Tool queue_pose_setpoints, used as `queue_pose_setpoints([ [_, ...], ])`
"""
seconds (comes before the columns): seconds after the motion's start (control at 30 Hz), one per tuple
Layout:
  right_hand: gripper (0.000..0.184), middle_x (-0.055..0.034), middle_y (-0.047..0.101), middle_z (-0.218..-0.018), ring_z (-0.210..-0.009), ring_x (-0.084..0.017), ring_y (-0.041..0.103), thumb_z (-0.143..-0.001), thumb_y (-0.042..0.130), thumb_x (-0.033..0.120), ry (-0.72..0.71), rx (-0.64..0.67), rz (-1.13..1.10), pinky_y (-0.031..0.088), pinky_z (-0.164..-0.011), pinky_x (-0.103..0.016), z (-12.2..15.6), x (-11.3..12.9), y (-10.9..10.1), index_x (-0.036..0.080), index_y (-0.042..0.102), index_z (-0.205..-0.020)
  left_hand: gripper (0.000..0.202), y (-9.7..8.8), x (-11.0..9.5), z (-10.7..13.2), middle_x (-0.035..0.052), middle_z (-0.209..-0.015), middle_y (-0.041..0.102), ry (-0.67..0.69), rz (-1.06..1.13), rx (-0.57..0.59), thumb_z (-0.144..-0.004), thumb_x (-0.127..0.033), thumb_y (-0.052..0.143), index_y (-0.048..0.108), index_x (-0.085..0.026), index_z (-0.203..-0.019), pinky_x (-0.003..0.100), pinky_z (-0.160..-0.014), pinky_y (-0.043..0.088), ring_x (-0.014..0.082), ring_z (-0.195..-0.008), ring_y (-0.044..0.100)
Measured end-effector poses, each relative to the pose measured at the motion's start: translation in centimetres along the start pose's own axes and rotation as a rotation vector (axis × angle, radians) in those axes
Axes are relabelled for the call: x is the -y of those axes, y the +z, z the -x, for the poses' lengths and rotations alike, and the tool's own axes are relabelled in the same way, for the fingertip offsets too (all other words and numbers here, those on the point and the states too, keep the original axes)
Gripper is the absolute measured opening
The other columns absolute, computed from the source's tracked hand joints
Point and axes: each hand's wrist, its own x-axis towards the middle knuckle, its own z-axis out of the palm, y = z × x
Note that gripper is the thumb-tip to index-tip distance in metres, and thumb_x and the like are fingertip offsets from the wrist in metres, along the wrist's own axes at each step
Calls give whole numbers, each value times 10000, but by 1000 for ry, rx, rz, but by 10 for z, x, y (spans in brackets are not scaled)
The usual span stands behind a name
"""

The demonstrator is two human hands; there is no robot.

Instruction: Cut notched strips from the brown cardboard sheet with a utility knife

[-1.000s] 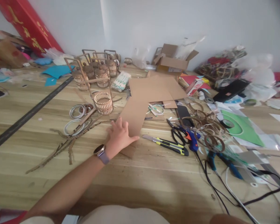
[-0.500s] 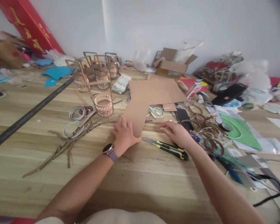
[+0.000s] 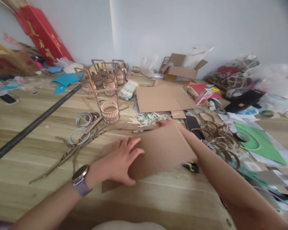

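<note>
A brown piece of cardboard (image 3: 160,150) slants in front of me, its right part raised off the table and slightly blurred. My right hand (image 3: 167,122) grips its far edge, with the fingers partly hidden behind the sheet. Over the left end, my left hand (image 3: 120,159) is open, fingers and thumb spread; whether it touches the cardboard I cannot tell. Under that hand, more cardboard (image 3: 108,186) shows on the tabletop. The sheet covers most of a black and yellow utility knife (image 3: 193,166), leaving only its handle end in sight.
Left of centre stand several small woven baskets, one uncovered (image 3: 109,112). White rings (image 3: 79,136) and brown strips lie nearer. Large cardboard (image 3: 163,97), wrapped sticks (image 3: 147,119) and an opened carton (image 3: 180,68) are farther back. Brown hoops (image 3: 220,140) and green sheet (image 3: 266,143) sit rightward.
The cardboard piece has swung rightward and risen, now hiding most of the knife. My right hand has moved to its far edge. My left hand has come nearer with fingers spread. The view has shifted.
</note>
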Motion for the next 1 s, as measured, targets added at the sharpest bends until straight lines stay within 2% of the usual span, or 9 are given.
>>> queue_pose_setpoints([
  [0.1, 342, -91, 641, -1245, -1061, -225, 642, -954, 627, 385, -59, 128, 62, 552, -906, -449, -5, -2, -4, 183, 622, -1229, 1016, 15, 1, 14, 184, -1611, 288, 180, 16, 203, -516, -478, 917, 480, -244, -1403, 775, -1121, 203, 571, -1442, 225],
  [0.17, 264, -97, 691, -1148, -1057, -239, 638, -932, 640, 314, -86, 157, 89, 511, -937, -426, -4, 0, -7, 169, 671, -1151, 1057, 23, 2, 17, 176, -1619, 291, 227, 7, 254, -487, -434, 935, 471, -255, -1419, 797, -1113, 179, 587, -1444, 207],
  [0.27, 222, -116, 741, -1034, -1037, -254, 630, -908, 575, 191, -77, 128, 124, 449, -925, -369, 1, 3, -11, 164, 720, -1074, 1068, 29, 4, 12, 178, -1635, 270, 250, -2, 265, -500, -427, 935, 462, -251, -1442, 796, -1120, 160, 593, -1450, 187],
  [0.37, 265, -132, 749, -1015, -1005, -258, 628, -939, 493, 205, -24, 50, 161, 425, -885, -364, 8, 6, -12, 153, 722, -1061, 1038, 30, 6, 5, 173, -1647, 255, 281, 11, 261, -561, -467, 909, 451, -247, -1467, 777, -1135, 162, 579, -1467, 159],
  [0.47, 284, -158, 746, -960, -976, -277, 634, -957, 450, 220, 37, -44, 191, 428, -864, -384, 14, 8, -11, 142, 722, -967, 997, 30, 10, -2, 150, -1661, 242, 309, 16, 260, -615, -465, 882, 444, -257, -1486, 761, -1149, 157, 540, -1500, 99],
  [0.6, 264, -144, 753, -966, -939, -267, 667, -948, 446, 204, 92, -163, 190, 462, -838, -367, 23, 13, -12, 153, 704, -973, 960, 28, 22, -10, 114, -1679, 208, 300, 16, 263, -650, -462, 865, 441, -308, -1497, 776, -1144, 124, 497, -1522, 75],
  [0.73, 276, -118, 767, -930, -802, -234, 703, -955, 427, 230, 153, -260, 167, 492, -718, -317, 48, 24, -16, 157, 688, -1009, 965, 27, 34, -13, 104, -1683, 193, 260, 12, 259, -648, -477, 866, 439, -336, -1502, 747, -1164, 125, 468, -1534, 71],
  [0.87, 285, -95, 770, -831, -704, -219, 715, -967, 427, 294, 213, -323, 134, 477, -600, -286, 88, 38, -24, 173, 684, -991, 1105, 25, 36, -14, 177, -1683, 135, 148, -22, 233, -604, -594, 867, 380, -279, -1544, 681, -1192, 149, 484, -1523, 106],
  [1.0, 296, -69, 745, -706, -611, -201, 709, -971, 426, 322, 256, -362, 96, 456, -520, -268, 126, 59, -30, 173, 682, -952, 1197, 21, 32, -10, 237, -1670, 115, 92, -55, 272, -563, -623, 876, 347, -226, -1561, 643, -1204, 141, 479, -1522, 129],
])
